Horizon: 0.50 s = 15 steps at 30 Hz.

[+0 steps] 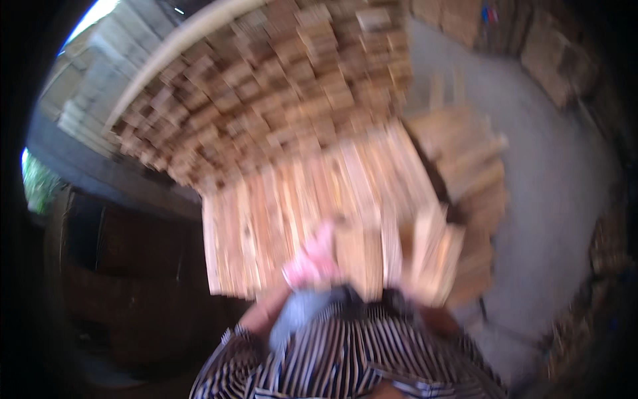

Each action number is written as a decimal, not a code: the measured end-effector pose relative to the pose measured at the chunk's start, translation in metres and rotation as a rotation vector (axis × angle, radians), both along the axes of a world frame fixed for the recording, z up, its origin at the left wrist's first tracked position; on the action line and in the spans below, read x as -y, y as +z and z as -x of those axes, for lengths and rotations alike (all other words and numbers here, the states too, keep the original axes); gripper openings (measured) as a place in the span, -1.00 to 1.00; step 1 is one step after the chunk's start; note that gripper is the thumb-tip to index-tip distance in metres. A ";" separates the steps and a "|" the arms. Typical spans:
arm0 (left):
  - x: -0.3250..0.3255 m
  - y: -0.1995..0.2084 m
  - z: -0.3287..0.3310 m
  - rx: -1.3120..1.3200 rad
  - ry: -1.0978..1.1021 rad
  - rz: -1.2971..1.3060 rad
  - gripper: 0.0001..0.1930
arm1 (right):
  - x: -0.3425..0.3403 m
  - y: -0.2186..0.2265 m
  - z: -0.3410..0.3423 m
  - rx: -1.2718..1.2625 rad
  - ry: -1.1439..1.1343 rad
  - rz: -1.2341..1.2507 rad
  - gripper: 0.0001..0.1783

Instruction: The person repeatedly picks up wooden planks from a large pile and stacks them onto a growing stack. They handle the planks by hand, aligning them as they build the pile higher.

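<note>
My left hand (pixel 312 259), in a pink glove, rests at the near part of a layer of light wooden strips (pixel 266 219) laid side by side. Its fingers point away from me along the left side of a wider board (pixel 359 256); motion blur hides how far they are bent. Farther right, my right hand (pixel 415 291) is a pale smear at the near end of a few short wooden pieces (pixel 436 256), tilted out of line with the layer. Its fingers cannot be made out, nor whether they grip the wood.
Behind the layer rises a tall stack of wood strips (pixel 279 86), ends facing me, with a pale curved beam (pixel 179 46) along its far left. More stacked boards (pixel 465 153) stand at the right, beside grey floor (pixel 551 179). A dark, boxy structure (pixel 139 246) is on the left.
</note>
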<state>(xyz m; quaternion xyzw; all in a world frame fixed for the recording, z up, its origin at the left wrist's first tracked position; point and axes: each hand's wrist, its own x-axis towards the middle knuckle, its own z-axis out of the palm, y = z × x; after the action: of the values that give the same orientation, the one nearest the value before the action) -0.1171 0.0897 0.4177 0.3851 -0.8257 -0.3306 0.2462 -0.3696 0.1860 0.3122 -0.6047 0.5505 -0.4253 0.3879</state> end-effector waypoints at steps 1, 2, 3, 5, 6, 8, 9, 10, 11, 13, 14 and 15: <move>-0.003 0.012 -0.007 0.049 0.063 -0.092 0.04 | -0.017 -0.007 -0.003 0.028 0.007 -0.016 -0.42; 0.005 0.013 -0.005 0.034 0.074 -0.162 0.05 | -0.023 -0.010 0.007 -0.002 -0.036 -0.009 -0.43; 0.006 0.022 -0.013 0.056 0.112 -0.224 0.07 | -0.035 -0.012 0.011 0.019 -0.064 -0.018 -0.44; 0.019 0.029 -0.033 0.097 0.179 -0.320 0.10 | -0.048 -0.025 0.027 0.063 -0.131 -0.045 -0.46; 0.030 0.016 -0.047 0.072 0.186 -0.345 0.07 | -0.060 -0.035 0.036 0.095 -0.192 -0.093 -0.47; 0.039 -0.005 -0.072 0.291 0.290 -0.362 0.01 | -0.090 -0.064 0.040 0.242 -0.344 -0.242 -0.49; 0.039 -0.029 -0.105 0.422 0.311 -0.237 -0.03 | -0.098 -0.083 0.025 0.401 -0.420 -0.337 -0.47; 0.035 -0.043 -0.133 0.409 0.281 -0.150 -0.05 | -0.106 -0.104 0.012 0.559 -0.518 -0.425 -0.44; 0.027 -0.061 -0.154 0.579 0.321 -0.174 -0.04 | -0.116 -0.115 -0.007 0.857 -0.686 -0.638 -0.48; 0.024 -0.083 -0.179 0.793 0.287 -0.320 -0.06 | -0.149 -0.157 -0.038 1.101 -0.717 -0.609 -0.49; 0.020 -0.095 -0.196 0.875 0.235 -0.217 -0.09 | -0.163 -0.181 -0.052 1.204 -0.751 -0.668 -0.53; 0.018 -0.104 -0.216 0.911 0.248 -0.260 -0.11 | -0.169 -0.194 -0.074 1.243 -0.741 -0.679 -0.54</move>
<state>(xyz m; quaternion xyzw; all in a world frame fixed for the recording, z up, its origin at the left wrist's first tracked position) 0.0988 0.0717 0.3139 0.6134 -0.7494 -0.1971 -0.1526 -0.2957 0.3545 0.1185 0.1165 0.4979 -0.5950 0.6201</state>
